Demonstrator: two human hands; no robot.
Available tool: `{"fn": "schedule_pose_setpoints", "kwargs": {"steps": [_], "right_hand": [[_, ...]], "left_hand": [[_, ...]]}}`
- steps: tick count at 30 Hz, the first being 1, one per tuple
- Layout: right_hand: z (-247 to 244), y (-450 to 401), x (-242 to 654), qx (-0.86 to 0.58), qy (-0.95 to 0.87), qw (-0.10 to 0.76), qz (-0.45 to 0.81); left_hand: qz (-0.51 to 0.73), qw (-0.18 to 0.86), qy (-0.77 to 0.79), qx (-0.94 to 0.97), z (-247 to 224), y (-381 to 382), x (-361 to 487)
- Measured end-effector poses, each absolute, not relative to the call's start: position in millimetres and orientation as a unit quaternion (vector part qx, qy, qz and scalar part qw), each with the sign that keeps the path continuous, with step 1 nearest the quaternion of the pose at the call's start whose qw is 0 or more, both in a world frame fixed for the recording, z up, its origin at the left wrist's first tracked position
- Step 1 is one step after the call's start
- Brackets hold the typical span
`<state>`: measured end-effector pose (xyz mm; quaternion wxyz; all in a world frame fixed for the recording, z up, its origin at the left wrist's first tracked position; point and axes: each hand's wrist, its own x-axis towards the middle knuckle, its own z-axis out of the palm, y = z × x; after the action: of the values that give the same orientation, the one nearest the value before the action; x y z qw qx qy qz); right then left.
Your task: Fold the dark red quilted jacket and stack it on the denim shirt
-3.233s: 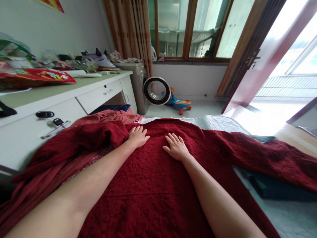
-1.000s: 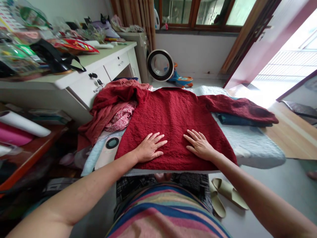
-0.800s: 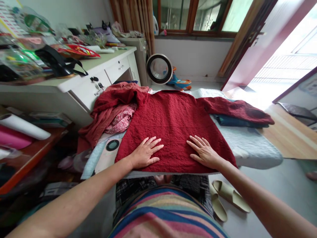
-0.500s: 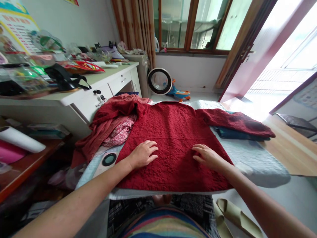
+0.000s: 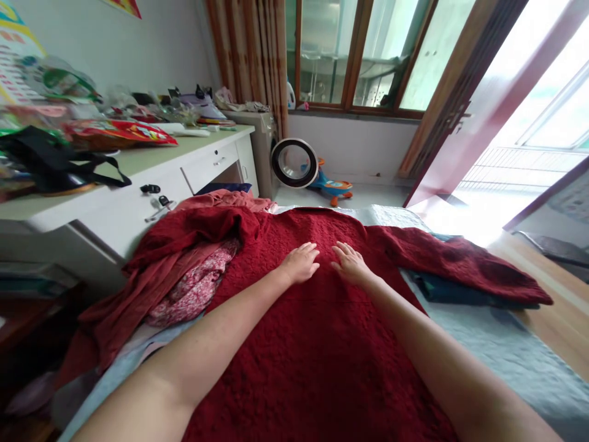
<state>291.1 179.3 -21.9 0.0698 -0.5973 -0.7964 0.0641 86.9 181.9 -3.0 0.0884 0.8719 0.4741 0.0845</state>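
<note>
Red garment (image 5: 317,356), laid out across the pale blue cover (image 5: 488,331). My left hand (image 5: 300,264) and right hand (image 5: 351,264) are over the cover, fingers slightly spread, palms down; contact is unclear. Folded dark blue cloth (image 5: 453,291) rests on the cover's right part, patterned pink cloth (image 5: 196,287) toward its left.

Bare left hand (image 5: 300,264); right of it, bare right hand (image 5: 350,265); behind it, an uncovered forearm (image 5: 227,331), tapering to the wrist
</note>
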Motion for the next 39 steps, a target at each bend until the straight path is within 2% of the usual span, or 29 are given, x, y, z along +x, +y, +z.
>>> {"fn": "schedule_pose_setpoints", "kwargs": {"steps": [8,14,18,22,30,39], "right_hand": [[-40.0,263.8,302.3,-0.638,-0.76,0.117,0.038],[-25.8,329.7,314.1,-0.681,-0.717,0.148,0.018],[-25.9,363.5,324.2,-0.718,-0.675,0.173,0.008],[-28.4,388.9,329.7,-0.734,-0.659,0.159,0.04],[-26.9,403.1,332.0,-0.731,-0.665,0.13,0.076],[-19.5,383.9,321.9,-0.704,-0.694,0.15,-0.01]], "left_hand": [[0.11,0.112,0.617,0.771,-25.2,266.6,134.1],[0.145,0.077,0.608,0.777,-60.5,263.6,126.8],[0.168,0.063,0.599,0.78,-64.9,261.8,125.2],[0.178,0.051,0.597,0.781,-65.0,262.3,125.4],[0.184,0.039,0.596,0.781,-66.8,263.6,125.0],[0.185,0.047,0.596,0.78,-67.5,262.6,126.3]]}}
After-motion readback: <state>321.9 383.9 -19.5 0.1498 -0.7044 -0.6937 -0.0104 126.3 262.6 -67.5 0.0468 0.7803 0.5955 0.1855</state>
